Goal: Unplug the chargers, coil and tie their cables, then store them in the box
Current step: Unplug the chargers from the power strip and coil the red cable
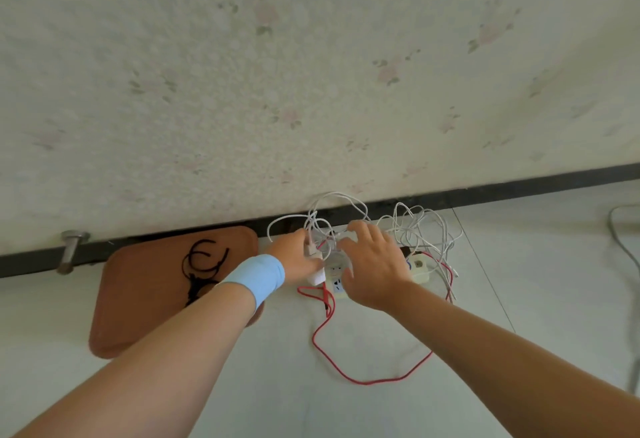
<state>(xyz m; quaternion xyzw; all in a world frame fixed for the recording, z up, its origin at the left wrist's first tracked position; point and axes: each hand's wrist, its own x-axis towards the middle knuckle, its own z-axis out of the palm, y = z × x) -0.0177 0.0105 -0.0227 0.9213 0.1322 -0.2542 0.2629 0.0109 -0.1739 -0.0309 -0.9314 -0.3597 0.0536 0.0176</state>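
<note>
Head view, looking down at the floor: my left hand (298, 259) grips a white charger (316, 277) plugged into the power strip (337, 287). My right hand (372, 264) lies open on the strip, probably bracing it for the pull. Tangled white cables (415, 226) lie against the wall.

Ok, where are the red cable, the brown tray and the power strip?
red cable (367, 383): head view, low bend of its loop.
brown tray (138, 299): head view, bare left part.
power strip (419, 264): head view, right end.
</note>
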